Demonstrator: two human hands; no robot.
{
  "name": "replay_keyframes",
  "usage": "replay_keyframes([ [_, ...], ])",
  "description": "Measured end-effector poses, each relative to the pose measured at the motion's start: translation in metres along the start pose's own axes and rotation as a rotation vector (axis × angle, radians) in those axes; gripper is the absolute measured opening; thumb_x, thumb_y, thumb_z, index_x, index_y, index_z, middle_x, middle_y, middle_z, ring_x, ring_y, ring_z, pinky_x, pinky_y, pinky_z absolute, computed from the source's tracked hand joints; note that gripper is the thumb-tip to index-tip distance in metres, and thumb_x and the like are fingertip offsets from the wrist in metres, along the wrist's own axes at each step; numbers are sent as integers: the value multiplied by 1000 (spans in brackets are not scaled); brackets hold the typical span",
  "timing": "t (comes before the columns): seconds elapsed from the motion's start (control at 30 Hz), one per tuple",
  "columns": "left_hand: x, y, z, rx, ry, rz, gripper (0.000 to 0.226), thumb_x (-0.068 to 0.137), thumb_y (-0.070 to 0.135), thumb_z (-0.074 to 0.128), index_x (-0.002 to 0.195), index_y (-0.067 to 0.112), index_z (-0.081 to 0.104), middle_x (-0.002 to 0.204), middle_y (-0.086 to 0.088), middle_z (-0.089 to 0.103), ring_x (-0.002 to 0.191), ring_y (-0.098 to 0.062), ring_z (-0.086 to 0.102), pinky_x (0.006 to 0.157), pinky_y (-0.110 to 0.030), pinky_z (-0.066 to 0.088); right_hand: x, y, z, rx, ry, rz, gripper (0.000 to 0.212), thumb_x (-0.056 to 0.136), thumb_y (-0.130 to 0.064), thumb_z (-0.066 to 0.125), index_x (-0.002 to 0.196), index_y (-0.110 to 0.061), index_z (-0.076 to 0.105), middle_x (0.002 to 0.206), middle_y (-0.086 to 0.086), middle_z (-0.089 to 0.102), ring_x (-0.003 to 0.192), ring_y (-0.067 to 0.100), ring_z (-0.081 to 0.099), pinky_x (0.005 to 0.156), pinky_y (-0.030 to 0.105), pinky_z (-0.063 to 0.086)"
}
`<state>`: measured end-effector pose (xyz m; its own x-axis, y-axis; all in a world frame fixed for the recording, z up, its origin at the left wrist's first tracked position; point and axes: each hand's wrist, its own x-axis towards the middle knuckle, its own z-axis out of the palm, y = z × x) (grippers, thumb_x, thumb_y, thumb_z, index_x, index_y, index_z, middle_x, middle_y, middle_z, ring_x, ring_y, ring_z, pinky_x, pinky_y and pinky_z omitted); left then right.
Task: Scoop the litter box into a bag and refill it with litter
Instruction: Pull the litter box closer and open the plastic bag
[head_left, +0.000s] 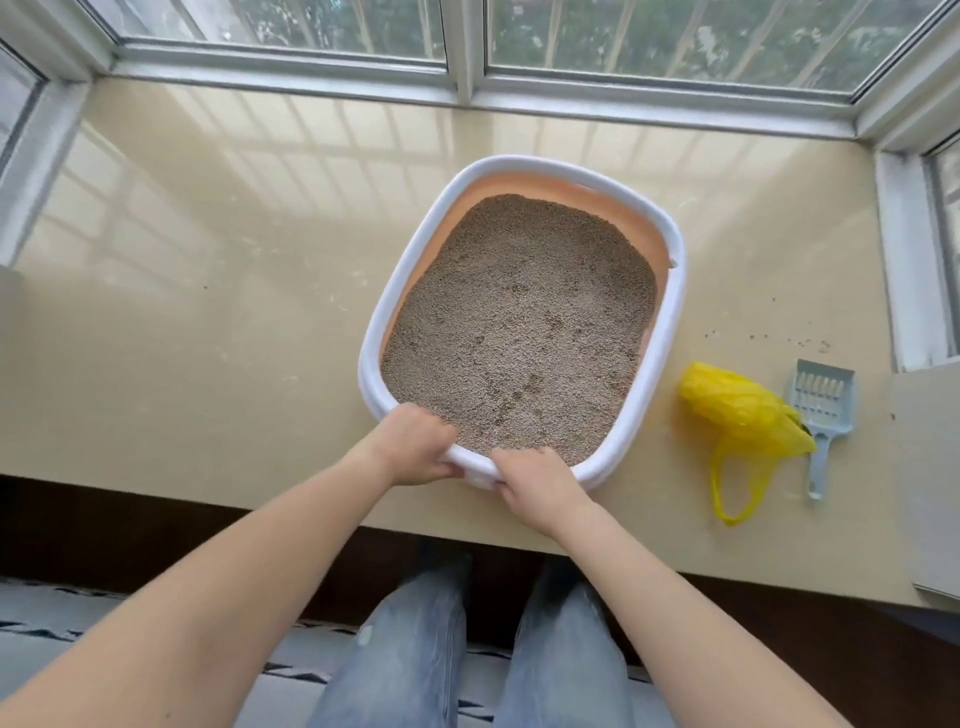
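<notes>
Both hands, left hand (421, 444) and right hand (535, 486), are clasping the litter box (670, 291) rim, scoop (823, 410) and yellow bag (737, 410) lying untouched, scooping seemingly not begun.

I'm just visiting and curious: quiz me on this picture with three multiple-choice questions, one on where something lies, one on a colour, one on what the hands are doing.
1. Where does the scoop lie?
A. In the litter
B. On the ledge, right of the litter box, beside the bag
C. In a hand

2. What colour is the bag?
A. Yellow
B. Black
C. Green

3. What are the two hands doing?
A. Hanging idle
B. Holding the scoop
C. Gripping the near rim of the litter box

Answers:
1. B, the pale blue scoop rests on the beige ledge, partly tucked under the bag.
2. A, the crumpled plastic is bright yellow.
3. C, the left hand and right hand both curl over the white rim, next to each other.
</notes>
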<state>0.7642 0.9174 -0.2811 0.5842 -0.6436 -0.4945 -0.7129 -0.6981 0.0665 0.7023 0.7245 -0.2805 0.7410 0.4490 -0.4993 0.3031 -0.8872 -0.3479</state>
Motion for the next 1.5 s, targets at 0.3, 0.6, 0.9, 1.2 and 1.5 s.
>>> replay_keyframes([
  [0.3,1,30,-11,61,-109,-86,48,91,59,42,92,16,64,92,-3,68,85,-27,64,63,-30,33,-11,15,0,-10,19,-56,19,95,-25,45,113,-18,49,114,1,60,109,27,54,83,39,37],
  [0.6,5,93,-11,-88,-85,-235,46,90,60,44,93,17,61,95,-2,68,90,-25,63,68,-32,34,-46,53,4,-131,9,-36,19,95,-31,49,109,-19,51,111,0,64,106,26,56,84,38,33],
  [0.9,21,119,-45,-506,-59,-274,38,85,44,58,108,13,55,109,-3,61,103,-23,56,81,-33,42,-70,67,-10,228,368,76,40,80,-42,53,106,-14,64,109,3,62,104,24,59,92,40,41],
  [1.2,106,193,-123,-689,176,-212,28,88,27,59,110,10,57,111,-5,60,104,-22,54,83,-27,37,-126,193,-59,121,627,562,75,67,-18,74,136,-13,47,137,10,48,125,30,44,109,47,32],
  [1.5,109,212,-171,-688,140,-179,22,88,16,55,109,8,58,110,-7,61,102,-23,55,84,-31,41,-144,220,-82,464,476,659,11,88,-20,58,97,-14,61,101,7,62,97,27,56,75,33,40],
])
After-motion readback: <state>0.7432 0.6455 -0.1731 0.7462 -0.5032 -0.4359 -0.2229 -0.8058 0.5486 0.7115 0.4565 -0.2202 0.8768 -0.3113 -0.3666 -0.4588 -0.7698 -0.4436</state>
